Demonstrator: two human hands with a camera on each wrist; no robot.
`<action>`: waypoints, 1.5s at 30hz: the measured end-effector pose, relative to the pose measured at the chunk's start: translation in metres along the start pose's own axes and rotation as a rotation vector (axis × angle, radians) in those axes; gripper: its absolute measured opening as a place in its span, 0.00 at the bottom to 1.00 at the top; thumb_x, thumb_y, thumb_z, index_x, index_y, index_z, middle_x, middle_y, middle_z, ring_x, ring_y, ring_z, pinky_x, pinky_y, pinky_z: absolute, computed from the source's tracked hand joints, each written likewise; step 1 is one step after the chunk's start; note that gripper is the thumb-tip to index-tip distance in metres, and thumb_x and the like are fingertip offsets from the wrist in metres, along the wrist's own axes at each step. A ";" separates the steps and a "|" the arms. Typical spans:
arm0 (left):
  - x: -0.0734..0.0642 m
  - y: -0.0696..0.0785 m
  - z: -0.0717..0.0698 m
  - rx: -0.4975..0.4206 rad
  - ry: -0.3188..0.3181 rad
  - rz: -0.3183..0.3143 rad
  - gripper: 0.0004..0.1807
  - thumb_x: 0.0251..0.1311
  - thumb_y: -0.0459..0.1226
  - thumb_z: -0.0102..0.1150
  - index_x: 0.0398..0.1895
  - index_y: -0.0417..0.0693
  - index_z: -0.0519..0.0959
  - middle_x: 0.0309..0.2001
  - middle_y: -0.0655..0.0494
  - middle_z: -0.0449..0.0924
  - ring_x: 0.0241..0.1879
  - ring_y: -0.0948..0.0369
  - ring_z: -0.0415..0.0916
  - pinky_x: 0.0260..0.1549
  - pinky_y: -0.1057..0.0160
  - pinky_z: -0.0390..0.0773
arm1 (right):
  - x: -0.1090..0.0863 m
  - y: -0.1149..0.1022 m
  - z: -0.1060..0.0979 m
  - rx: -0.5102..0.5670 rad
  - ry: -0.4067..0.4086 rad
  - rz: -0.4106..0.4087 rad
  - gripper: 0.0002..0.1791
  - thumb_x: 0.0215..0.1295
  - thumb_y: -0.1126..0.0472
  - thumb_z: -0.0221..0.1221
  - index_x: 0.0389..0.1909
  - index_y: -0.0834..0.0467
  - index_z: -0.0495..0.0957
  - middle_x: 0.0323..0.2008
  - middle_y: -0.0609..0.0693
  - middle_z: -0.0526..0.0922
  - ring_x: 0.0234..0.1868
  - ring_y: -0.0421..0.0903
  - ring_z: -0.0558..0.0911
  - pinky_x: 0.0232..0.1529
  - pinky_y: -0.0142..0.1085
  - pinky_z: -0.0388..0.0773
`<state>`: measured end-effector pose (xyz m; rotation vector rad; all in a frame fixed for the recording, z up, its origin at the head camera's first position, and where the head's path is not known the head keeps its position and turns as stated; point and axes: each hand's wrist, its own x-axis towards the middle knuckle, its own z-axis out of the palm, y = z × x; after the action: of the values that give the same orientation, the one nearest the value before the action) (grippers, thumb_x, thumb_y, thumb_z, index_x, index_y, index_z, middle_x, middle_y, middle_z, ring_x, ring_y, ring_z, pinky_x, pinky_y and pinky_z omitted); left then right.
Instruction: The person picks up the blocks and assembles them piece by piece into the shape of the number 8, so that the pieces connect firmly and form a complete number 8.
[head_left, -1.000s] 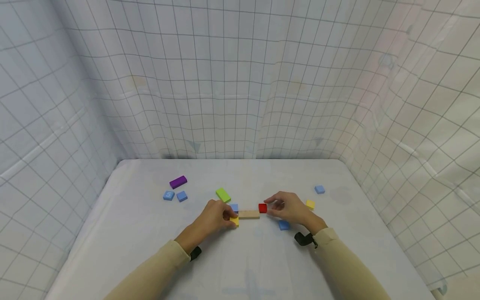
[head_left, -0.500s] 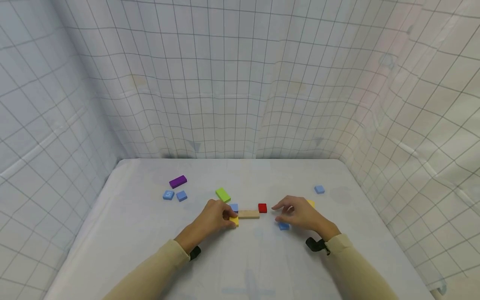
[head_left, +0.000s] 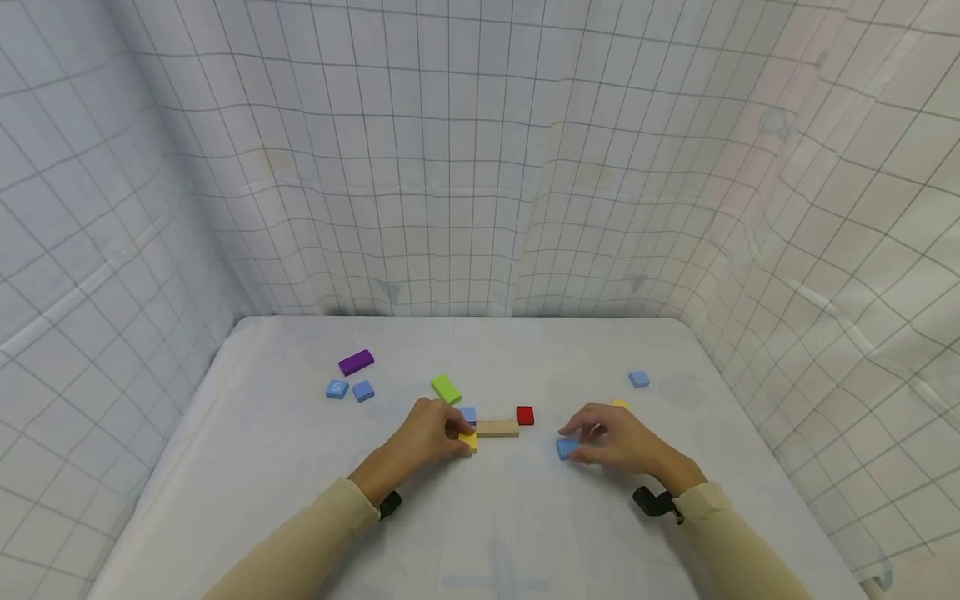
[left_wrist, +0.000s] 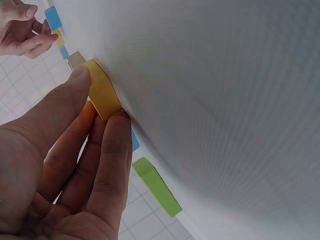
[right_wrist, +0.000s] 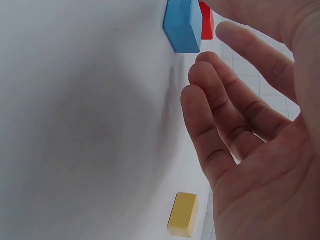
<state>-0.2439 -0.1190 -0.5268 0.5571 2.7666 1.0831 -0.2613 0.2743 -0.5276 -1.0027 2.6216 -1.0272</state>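
Observation:
In the head view my left hand (head_left: 427,433) pinches a yellow block (head_left: 468,442) between thumb and fingers. The left wrist view shows that yellow block (left_wrist: 103,90) held low, at the white cloth. Against it lie a light blue block (head_left: 468,414) and a plain wooden block (head_left: 498,428). My right hand (head_left: 618,442) is over a blue square block (head_left: 566,449), its thumb and fingers spread apart. In the right wrist view the thumb is right at the blue block (right_wrist: 183,25), while the fingertips (right_wrist: 195,97) stand off below it.
A red block (head_left: 525,415) lies at the wooden block's right end, and a green block (head_left: 446,389) lies behind the left hand. Far left are a purple block (head_left: 356,362) and two blue ones (head_left: 337,389). Beyond the right hand lie another yellow (head_left: 620,403) and a blue block (head_left: 639,379).
My right hand has moved away from the red block, rightward and nearer to me, to the blue square block. The left hand stays in place on the yellow block.

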 end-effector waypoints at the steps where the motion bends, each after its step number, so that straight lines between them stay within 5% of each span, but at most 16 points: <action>1: 0.000 0.000 0.000 0.002 0.002 -0.001 0.13 0.60 0.34 0.90 0.47 0.43 0.98 0.38 0.57 0.95 0.36 0.65 0.80 0.40 0.67 0.85 | -0.001 0.000 0.000 0.005 0.002 -0.005 0.16 0.73 0.54 0.82 0.58 0.47 0.94 0.55 0.41 0.95 0.50 0.43 0.89 0.58 0.37 0.91; 3: -0.003 0.013 -0.005 -0.001 0.000 -0.039 0.12 0.59 0.31 0.90 0.46 0.43 0.98 0.38 0.56 0.95 0.36 0.65 0.80 0.39 0.68 0.84 | -0.004 0.001 0.000 0.014 0.003 -0.010 0.16 0.72 0.55 0.82 0.58 0.47 0.93 0.55 0.42 0.95 0.48 0.43 0.89 0.58 0.35 0.91; 13: -0.004 0.014 -0.005 0.002 0.001 -0.061 0.12 0.60 0.32 0.90 0.46 0.44 0.98 0.38 0.57 0.95 0.36 0.65 0.78 0.38 0.71 0.81 | -0.009 0.003 0.002 0.029 0.026 -0.037 0.17 0.71 0.60 0.82 0.57 0.49 0.93 0.52 0.44 0.94 0.46 0.43 0.89 0.55 0.33 0.91; 28: -0.001 0.002 -0.002 -0.013 0.010 0.017 0.12 0.61 0.33 0.90 0.46 0.42 0.98 0.38 0.56 0.95 0.35 0.66 0.79 0.38 0.69 0.83 | -0.010 0.007 0.008 -0.027 0.059 -0.032 0.15 0.70 0.63 0.82 0.52 0.44 0.95 0.54 0.42 0.95 0.49 0.38 0.88 0.54 0.32 0.90; 37: -0.004 0.015 -0.005 -0.005 0.002 -0.058 0.12 0.59 0.31 0.90 0.45 0.42 0.98 0.37 0.55 0.95 0.35 0.64 0.79 0.38 0.69 0.82 | -0.010 0.008 0.011 -0.036 0.077 -0.037 0.14 0.69 0.64 0.82 0.51 0.46 0.96 0.53 0.42 0.95 0.48 0.35 0.88 0.53 0.31 0.90; 40: -0.003 0.011 -0.005 -0.020 -0.004 -0.037 0.13 0.59 0.32 0.91 0.45 0.42 0.98 0.37 0.56 0.95 0.35 0.64 0.80 0.39 0.67 0.84 | -0.010 0.008 0.011 -0.029 0.079 -0.036 0.14 0.69 0.65 0.82 0.51 0.46 0.96 0.53 0.43 0.95 0.48 0.35 0.88 0.53 0.31 0.90; 45: 0.008 -0.018 0.006 -0.001 -0.006 0.054 0.13 0.62 0.35 0.90 0.48 0.44 0.98 0.37 0.56 0.95 0.35 0.64 0.81 0.37 0.66 0.84 | -0.008 0.007 0.011 -0.028 0.071 -0.034 0.14 0.70 0.64 0.82 0.52 0.46 0.96 0.53 0.43 0.95 0.48 0.35 0.88 0.53 0.31 0.90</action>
<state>-0.2548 -0.1243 -0.5432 0.6365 2.7608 1.0925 -0.2548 0.2770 -0.5415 -1.0389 2.6917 -1.0563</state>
